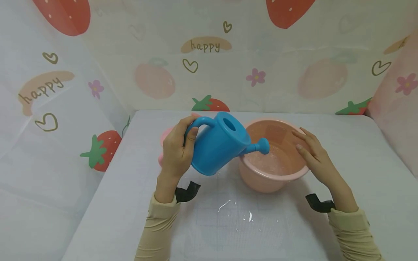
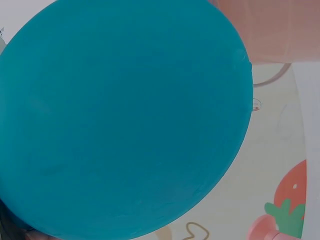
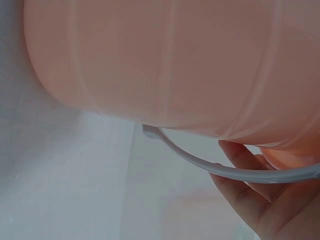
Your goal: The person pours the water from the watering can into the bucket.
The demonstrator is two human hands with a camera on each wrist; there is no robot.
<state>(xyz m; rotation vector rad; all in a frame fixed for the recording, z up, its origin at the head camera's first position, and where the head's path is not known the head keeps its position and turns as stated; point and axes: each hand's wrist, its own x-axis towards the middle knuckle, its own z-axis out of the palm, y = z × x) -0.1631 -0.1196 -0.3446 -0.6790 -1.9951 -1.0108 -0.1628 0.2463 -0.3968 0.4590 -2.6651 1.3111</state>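
My left hand [image 1: 177, 146] grips the handle of a blue watering can [image 1: 217, 145], fingers and thumb curled round it. The can is held off the table and tilted right, its sprinkler head [image 1: 263, 145] over the pink basin [image 1: 261, 181]. Water [image 1: 272, 163] with a rippled surface lies in the basin; whether any is flowing from the sprinkler head, I cannot tell. My right hand [image 1: 315, 159] holds the basin's right rim. A pale handle [image 3: 240, 174] on the basin crosses in front of its fingers. In the left wrist view the can's blue base [image 2: 125, 120] fills most of the picture.
A pink object [image 1: 166, 135] stands behind my left hand, mostly hidden. Wet, shiny spots [image 1: 249, 216] mark the white table [image 1: 235, 239] in front of the basin. Printed sheets [image 1: 281, 47] close off the back and both sides.
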